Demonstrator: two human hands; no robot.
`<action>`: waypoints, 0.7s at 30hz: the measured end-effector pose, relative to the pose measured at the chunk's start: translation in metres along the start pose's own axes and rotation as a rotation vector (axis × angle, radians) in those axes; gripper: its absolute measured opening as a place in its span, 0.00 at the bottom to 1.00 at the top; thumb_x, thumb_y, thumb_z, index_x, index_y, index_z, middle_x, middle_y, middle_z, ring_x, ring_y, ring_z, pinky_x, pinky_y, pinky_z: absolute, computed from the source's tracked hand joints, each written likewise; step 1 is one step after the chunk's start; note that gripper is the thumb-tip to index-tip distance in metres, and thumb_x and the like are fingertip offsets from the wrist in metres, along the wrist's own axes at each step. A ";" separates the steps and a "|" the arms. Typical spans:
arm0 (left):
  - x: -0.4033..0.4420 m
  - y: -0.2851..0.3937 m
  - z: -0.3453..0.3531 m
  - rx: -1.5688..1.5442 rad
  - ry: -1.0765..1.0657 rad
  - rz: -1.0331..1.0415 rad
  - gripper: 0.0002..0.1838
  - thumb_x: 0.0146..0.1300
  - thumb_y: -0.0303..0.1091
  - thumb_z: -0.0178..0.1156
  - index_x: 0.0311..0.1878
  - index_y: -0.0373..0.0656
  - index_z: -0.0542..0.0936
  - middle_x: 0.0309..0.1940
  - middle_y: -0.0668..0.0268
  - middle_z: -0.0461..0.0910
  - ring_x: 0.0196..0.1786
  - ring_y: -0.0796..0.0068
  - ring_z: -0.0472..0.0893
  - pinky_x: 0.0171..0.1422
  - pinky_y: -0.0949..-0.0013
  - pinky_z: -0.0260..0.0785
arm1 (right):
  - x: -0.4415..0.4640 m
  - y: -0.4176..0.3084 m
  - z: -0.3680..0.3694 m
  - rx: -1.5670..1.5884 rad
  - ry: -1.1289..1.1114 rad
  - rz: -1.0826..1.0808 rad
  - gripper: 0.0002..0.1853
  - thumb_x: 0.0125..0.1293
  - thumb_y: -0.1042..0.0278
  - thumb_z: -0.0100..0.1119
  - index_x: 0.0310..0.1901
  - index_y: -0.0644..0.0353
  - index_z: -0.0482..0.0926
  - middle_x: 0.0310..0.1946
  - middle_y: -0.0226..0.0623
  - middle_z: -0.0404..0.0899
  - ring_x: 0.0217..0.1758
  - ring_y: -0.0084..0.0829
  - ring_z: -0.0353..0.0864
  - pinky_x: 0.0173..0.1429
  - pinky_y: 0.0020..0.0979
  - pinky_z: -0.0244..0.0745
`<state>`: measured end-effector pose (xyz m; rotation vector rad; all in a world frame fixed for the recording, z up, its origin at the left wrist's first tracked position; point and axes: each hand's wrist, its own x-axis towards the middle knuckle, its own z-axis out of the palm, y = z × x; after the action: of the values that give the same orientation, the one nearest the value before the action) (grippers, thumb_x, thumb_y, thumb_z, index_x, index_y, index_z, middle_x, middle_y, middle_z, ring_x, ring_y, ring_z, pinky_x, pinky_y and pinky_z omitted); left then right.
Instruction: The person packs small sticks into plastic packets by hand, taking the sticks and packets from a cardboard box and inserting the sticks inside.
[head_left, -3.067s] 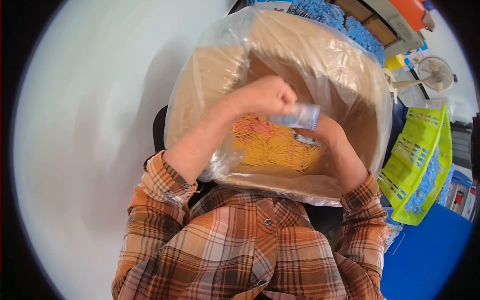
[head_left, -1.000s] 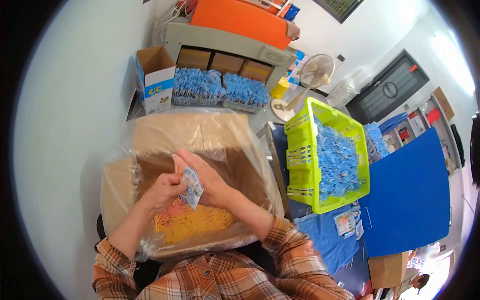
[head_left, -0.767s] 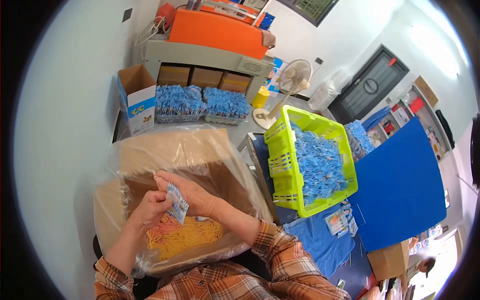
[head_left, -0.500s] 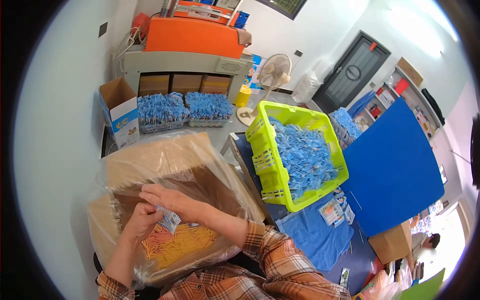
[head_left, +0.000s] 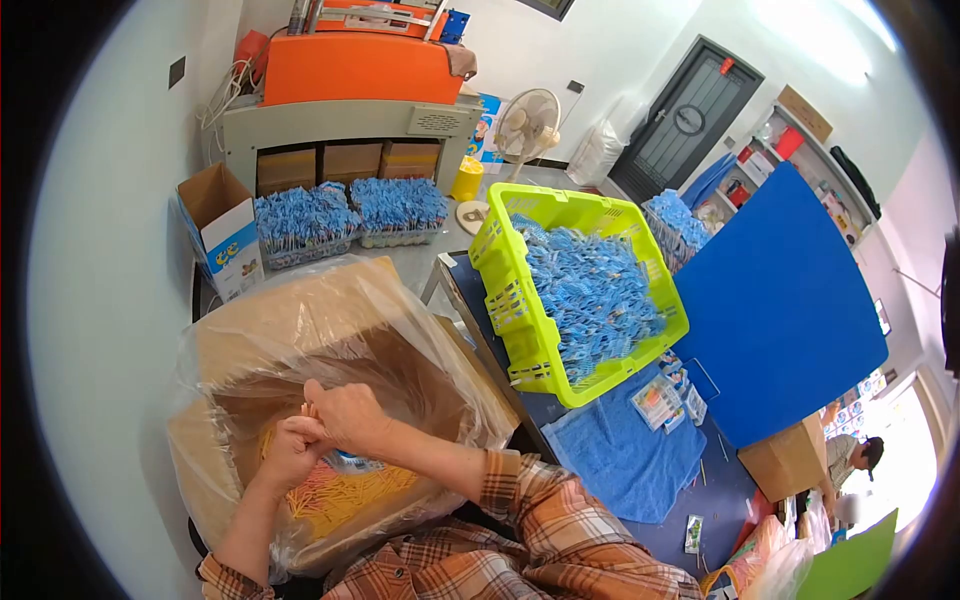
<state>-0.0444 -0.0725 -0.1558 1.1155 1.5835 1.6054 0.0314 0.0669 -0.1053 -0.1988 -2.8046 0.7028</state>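
My left hand (head_left: pixel 292 453) is closed over a large carton (head_left: pixel 290 320) lined with clear plastic. My right hand (head_left: pixel 352 415) is closed against the top of it, fingers bent. Small pinkish tips show where the hands meet, but what they belong to is too small to tell. Below my right hand a blue-and-white packet (head_left: pixel 352 462) partly shows; whether a hand holds it is hidden. Thin yellow and pink sticks (head_left: pixel 345 500) lie in the carton beneath both hands.
Right of the carton, a lime-green basket (head_left: pixel 553 352) of blue packets stands on a dark table, beside a blue cloth (head_left: pixel 625 455) and a blue board (head_left: pixel 780 310). Beyond are filled trays (head_left: pixel 395 238), an open box (head_left: pixel 232 262) and a fan (head_left: pixel 527 125). Another person (head_left: pixel 850 455) is far right.
The view has swung up and right from the carton to the room. The packet between my hands has dropped lower and is mostly hidden; my right fingers have curled in against my left hand.
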 end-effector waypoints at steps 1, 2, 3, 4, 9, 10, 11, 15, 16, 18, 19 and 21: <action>-0.001 0.000 -0.001 0.104 0.009 0.059 0.03 0.56 0.21 0.66 0.31 0.32 0.82 0.25 0.67 0.81 0.31 0.80 0.76 0.36 0.73 0.69 | 0.003 0.001 0.008 0.029 0.091 -0.006 0.25 0.63 0.43 0.57 0.29 0.61 0.70 0.19 0.47 0.78 0.25 0.53 0.79 0.31 0.48 0.71; -0.001 -0.001 -0.002 0.207 0.023 0.120 0.03 0.56 0.21 0.66 0.32 0.32 0.82 0.25 0.65 0.81 0.30 0.79 0.76 0.36 0.73 0.69 | 0.003 0.004 0.013 0.087 0.100 -0.005 0.24 0.63 0.44 0.58 0.29 0.61 0.70 0.20 0.47 0.78 0.25 0.53 0.79 0.30 0.48 0.71; -0.002 -0.001 -0.003 0.311 0.035 0.180 0.03 0.56 0.21 0.66 0.32 0.32 0.82 0.25 0.63 0.81 0.30 0.79 0.76 0.36 0.72 0.69 | 0.003 0.006 0.018 0.146 0.110 -0.002 0.23 0.63 0.45 0.58 0.29 0.61 0.70 0.20 0.48 0.78 0.25 0.52 0.79 0.30 0.47 0.71; -0.002 0.001 -0.004 0.326 0.036 0.189 0.03 0.56 0.21 0.66 0.32 0.32 0.82 0.25 0.62 0.81 0.30 0.78 0.77 0.36 0.72 0.70 | 0.004 0.006 0.018 0.203 0.120 0.002 0.22 0.63 0.47 0.59 0.29 0.61 0.70 0.20 0.48 0.78 0.25 0.52 0.79 0.29 0.47 0.70; 0.001 0.012 0.006 0.219 0.064 0.134 0.03 0.57 0.22 0.65 0.34 0.33 0.83 0.24 0.60 0.81 0.29 0.76 0.78 0.37 0.71 0.71 | 0.001 0.010 0.025 0.422 0.246 0.010 0.15 0.62 0.58 0.63 0.29 0.61 0.72 0.19 0.49 0.75 0.24 0.52 0.77 0.28 0.40 0.71; 0.000 0.009 0.006 0.211 0.045 0.129 0.03 0.57 0.22 0.65 0.34 0.33 0.83 0.24 0.60 0.81 0.30 0.76 0.79 0.37 0.71 0.71 | 0.000 0.010 0.025 0.431 0.266 0.016 0.14 0.61 0.61 0.64 0.30 0.61 0.72 0.19 0.49 0.75 0.23 0.51 0.76 0.28 0.38 0.72; -0.001 0.005 0.007 0.202 0.026 0.122 0.02 0.58 0.22 0.64 0.34 0.33 0.83 0.24 0.61 0.81 0.31 0.76 0.79 0.38 0.71 0.71 | -0.002 0.012 0.026 0.424 0.248 0.015 0.13 0.61 0.61 0.64 0.30 0.61 0.73 0.19 0.47 0.74 0.22 0.47 0.76 0.28 0.36 0.72; -0.005 0.012 0.009 0.048 -0.103 -0.141 0.04 0.57 0.24 0.65 0.35 0.36 0.83 0.34 0.59 0.82 0.37 0.69 0.81 0.41 0.70 0.72 | -0.008 0.019 0.014 0.635 0.157 0.124 0.12 0.61 0.64 0.64 0.30 0.62 0.74 0.19 0.40 0.73 0.24 0.28 0.76 0.30 0.30 0.71; -0.004 0.011 0.010 0.086 -0.093 -0.041 0.03 0.58 0.24 0.64 0.35 0.36 0.83 0.32 0.60 0.82 0.36 0.71 0.81 0.40 0.71 0.71 | -0.010 0.021 0.004 0.743 0.120 0.181 0.11 0.62 0.65 0.64 0.30 0.63 0.75 0.19 0.38 0.73 0.25 0.22 0.75 0.30 0.28 0.71; -0.004 0.005 0.010 0.164 -0.072 0.144 0.03 0.60 0.24 0.62 0.35 0.35 0.83 0.29 0.62 0.82 0.33 0.75 0.81 0.39 0.72 0.71 | -0.014 0.052 -0.011 0.720 0.045 0.217 0.09 0.62 0.67 0.64 0.31 0.64 0.76 0.20 0.34 0.72 0.30 0.15 0.71 0.32 0.26 0.71; -0.005 0.007 0.009 0.170 -0.060 0.099 0.04 0.61 0.25 0.62 0.35 0.35 0.83 0.29 0.64 0.82 0.33 0.77 0.80 0.38 0.73 0.71 | -0.019 0.064 -0.023 0.529 -0.046 0.215 0.08 0.61 0.69 0.63 0.31 0.64 0.76 0.21 0.36 0.73 0.29 0.18 0.73 0.33 0.28 0.71; -0.002 0.013 0.005 0.182 -0.043 0.008 0.05 0.63 0.25 0.60 0.36 0.34 0.83 0.29 0.67 0.82 0.33 0.82 0.78 0.38 0.74 0.70 | -0.032 0.080 -0.027 0.321 -0.222 0.148 0.08 0.61 0.69 0.62 0.30 0.65 0.76 0.21 0.42 0.75 0.28 0.29 0.78 0.34 0.32 0.73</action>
<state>-0.0372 -0.0732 -0.1435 1.2432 1.7258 1.4544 0.0750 0.1431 -0.1272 -0.2857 -2.8467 1.2670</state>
